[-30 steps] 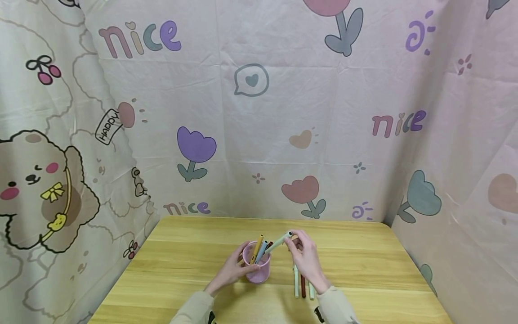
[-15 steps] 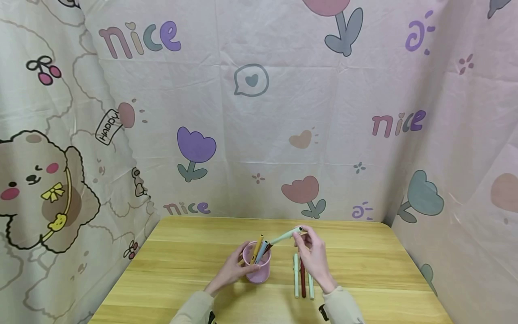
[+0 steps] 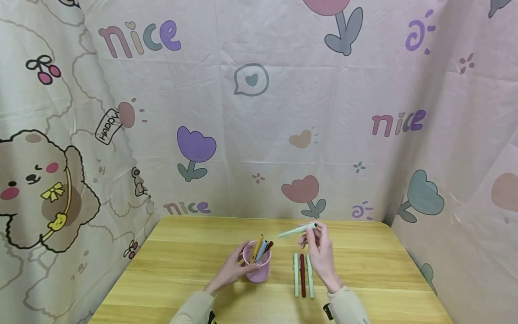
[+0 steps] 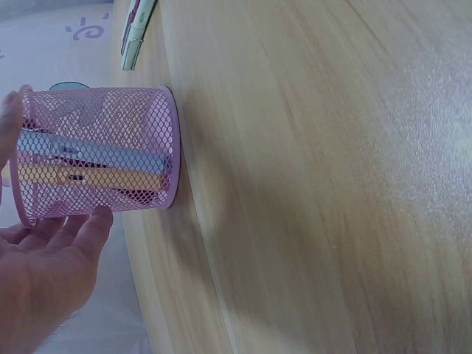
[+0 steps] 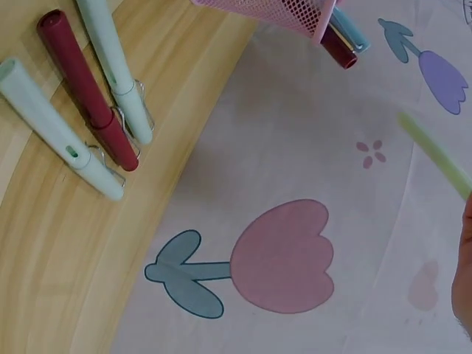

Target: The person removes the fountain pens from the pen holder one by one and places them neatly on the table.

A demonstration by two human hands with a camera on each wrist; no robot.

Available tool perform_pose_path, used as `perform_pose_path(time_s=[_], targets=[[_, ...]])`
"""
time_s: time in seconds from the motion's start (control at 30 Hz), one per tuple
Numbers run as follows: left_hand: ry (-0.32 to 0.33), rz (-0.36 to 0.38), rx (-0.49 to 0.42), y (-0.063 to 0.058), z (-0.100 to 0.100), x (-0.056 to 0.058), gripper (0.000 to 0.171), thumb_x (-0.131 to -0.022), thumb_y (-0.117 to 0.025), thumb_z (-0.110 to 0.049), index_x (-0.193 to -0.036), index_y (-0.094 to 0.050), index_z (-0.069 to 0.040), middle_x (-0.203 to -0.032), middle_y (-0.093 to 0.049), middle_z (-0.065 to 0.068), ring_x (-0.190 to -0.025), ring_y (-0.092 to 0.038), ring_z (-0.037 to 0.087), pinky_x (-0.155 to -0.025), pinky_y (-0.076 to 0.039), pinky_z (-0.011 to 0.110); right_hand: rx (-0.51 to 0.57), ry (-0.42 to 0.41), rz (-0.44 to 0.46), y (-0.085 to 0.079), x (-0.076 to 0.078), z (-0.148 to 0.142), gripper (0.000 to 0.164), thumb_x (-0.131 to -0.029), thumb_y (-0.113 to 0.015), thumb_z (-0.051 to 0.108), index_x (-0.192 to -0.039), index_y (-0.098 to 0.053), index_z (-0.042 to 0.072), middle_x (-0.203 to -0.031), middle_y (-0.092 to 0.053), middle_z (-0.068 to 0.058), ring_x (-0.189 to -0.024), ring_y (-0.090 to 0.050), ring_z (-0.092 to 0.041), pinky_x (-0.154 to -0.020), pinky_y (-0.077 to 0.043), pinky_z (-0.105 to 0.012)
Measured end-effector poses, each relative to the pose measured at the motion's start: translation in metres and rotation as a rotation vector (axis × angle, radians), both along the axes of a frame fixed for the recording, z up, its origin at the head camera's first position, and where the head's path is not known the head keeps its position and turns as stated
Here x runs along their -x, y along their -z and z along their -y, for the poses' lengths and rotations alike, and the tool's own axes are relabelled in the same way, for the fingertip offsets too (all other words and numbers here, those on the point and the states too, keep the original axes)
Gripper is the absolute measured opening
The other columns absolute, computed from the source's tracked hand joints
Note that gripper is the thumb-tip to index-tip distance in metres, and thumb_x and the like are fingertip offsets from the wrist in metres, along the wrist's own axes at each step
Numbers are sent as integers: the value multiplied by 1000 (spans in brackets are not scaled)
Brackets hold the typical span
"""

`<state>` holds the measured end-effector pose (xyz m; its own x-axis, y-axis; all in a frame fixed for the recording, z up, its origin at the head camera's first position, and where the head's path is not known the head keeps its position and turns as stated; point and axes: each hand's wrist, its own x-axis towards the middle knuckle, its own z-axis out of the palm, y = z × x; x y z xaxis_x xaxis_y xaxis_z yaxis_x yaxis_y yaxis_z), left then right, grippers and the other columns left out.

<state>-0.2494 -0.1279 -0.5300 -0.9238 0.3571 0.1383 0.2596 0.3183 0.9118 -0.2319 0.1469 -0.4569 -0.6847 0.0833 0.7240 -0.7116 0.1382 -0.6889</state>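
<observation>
In the head view my left hand (image 3: 231,271) grips a pink mesh pen holder (image 3: 261,273) by its side, thumb near the rim. A yellow pen (image 3: 256,248), a blue pen (image 3: 262,250) and a dark red pen (image 3: 269,246) stick out of it. The left wrist view shows the holder's mesh wall (image 4: 140,110) with fingers against it. My right hand (image 3: 322,256) pinches a pale green pen (image 3: 294,231) by one end, in the air right of the holder. Below that hand lie a pale green pen (image 3: 296,276), a dark red pen (image 3: 303,279) and another pale green pen (image 3: 310,279).
The three lying pens are side by side on the wooden table (image 3: 182,261), right of the holder. A patterned cloth (image 3: 251,135) hangs behind the table's back edge, with more cloth at the left and right sides.
My right hand has drawn the pale green pen out of the pen holder and moved right with it. The lying pens are now less covered. My left hand and the holder have stayed put.
</observation>
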Motion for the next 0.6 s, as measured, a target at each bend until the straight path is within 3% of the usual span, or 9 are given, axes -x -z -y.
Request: perform_pose_path(time_s=[0.17,0.3,0.43,0.6], targets=[[-5,5,-2,-1,0,-1,93,-88,-78,-23,-155,-22,8,-156,-30,38,-138,-36,61,-113,-41,64,45,-37,-36,0,1,-6,19,-105,-36,-6,-120,-38,-18,-109,-72,8,-68,-67,-9,-55,-62,-31],[-2,3,2,-1,0,-1,93,-88,-78,-23,-155,-22,9,-155,-30,39,-138,-36,61,-113,-41,63,81,-61,-53,0,2,-9,20,-106,-34,-5,-120,-35,-19,-108,-70,8,-69,-69,-13,-59,-63,-27],[-2,9,-11,-2,0,-1,93,-88,-78,-20,-155,-22,10,-155,-30,39,-139,-36,60,-114,-42,61,111,-55,-23,1,2,-12,19,-105,-37,-5,-123,-37,-12,-105,-69,7,-71,-69,-10,-60,-63,-24],[0,17,-23,-3,0,-1,91,-88,-78,-16,-155,-22,10,-155,-30,39,-139,-37,60,-114,-43,61,71,-13,-11,3,2,-17,29,-100,-45,-12,-127,-35,-14,-105,-68,10,-70,-67,-9,-59,-62,-22]])
